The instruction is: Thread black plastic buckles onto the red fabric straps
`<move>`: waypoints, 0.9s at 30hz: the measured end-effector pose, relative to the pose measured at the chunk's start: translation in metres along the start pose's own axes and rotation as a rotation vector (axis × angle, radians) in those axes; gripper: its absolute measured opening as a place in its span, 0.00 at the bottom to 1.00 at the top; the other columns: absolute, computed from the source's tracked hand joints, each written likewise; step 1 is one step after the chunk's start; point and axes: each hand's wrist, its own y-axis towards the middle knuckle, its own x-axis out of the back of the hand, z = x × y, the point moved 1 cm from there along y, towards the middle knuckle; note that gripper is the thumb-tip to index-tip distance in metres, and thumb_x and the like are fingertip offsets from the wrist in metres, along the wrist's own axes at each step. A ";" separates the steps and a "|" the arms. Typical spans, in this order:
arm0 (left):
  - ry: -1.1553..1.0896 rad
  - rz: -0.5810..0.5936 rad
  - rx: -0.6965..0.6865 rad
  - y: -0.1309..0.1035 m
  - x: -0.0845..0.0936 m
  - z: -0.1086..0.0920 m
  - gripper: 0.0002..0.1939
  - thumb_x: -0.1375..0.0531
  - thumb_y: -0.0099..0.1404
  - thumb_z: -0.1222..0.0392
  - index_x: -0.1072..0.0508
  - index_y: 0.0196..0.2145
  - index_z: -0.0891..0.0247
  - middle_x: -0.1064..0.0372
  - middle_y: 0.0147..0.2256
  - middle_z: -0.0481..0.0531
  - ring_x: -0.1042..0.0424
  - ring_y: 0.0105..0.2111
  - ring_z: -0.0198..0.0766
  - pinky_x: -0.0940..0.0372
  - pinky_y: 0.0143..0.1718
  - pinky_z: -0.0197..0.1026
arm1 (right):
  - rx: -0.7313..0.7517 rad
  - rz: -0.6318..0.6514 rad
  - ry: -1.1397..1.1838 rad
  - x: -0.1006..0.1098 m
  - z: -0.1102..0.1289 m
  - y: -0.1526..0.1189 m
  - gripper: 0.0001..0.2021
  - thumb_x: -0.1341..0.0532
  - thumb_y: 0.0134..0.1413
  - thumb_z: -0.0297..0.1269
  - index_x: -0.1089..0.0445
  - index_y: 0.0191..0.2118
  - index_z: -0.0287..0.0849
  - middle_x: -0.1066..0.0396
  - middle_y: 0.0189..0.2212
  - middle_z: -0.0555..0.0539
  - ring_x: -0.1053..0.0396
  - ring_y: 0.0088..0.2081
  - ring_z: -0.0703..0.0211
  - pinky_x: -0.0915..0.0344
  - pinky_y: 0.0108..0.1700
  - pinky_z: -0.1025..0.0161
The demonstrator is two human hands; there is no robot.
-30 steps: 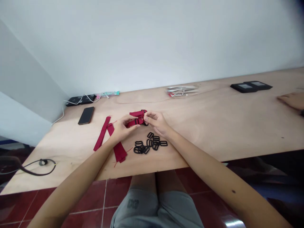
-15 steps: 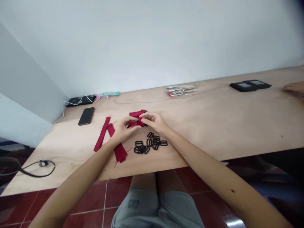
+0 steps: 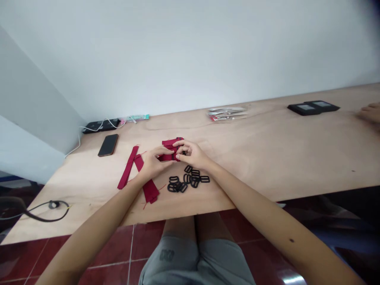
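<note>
Near the middle of the table, my left hand (image 3: 154, 161) has its thumb and fingers around one side of a red fabric strap (image 3: 166, 157). My right hand (image 3: 192, 154) is curled at the strap's other end, its fingertips on the fabric near a dark slider buckle partly covered by the fingers. Another red strap piece (image 3: 168, 141) with a black buckle lies just behind. Several black slider buckles (image 3: 178, 187) are heaped in front of my hands. Left of them rest loose red strips (image 3: 128, 168) with frayed threads, one partly under my left wrist.
A phone (image 3: 108, 145) lies at the left, with black devices and a white cable (image 3: 102, 123) behind. Plastic packets (image 3: 227, 114) sit by the wall. Two black boxes (image 3: 305, 109) are at the right, near another person's hand (image 3: 372, 112). A black cable (image 3: 47, 219) crosses the left front edge.
The strap between my hands has come down slightly and lies flatter beside the other red piece. My right fingers have shifted a little and show more of the strap. The other person's hand moved slightly right.
</note>
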 end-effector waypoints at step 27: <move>-0.188 0.018 0.204 0.002 0.001 -0.006 0.24 0.21 0.55 0.53 0.16 0.49 0.60 0.17 0.51 0.60 0.19 0.53 0.53 0.26 0.61 0.56 | -0.076 0.000 0.256 -0.002 -0.005 0.001 0.22 0.25 0.56 0.42 0.26 0.54 0.44 0.21 0.37 0.49 0.23 0.38 0.59 0.28 0.44 0.62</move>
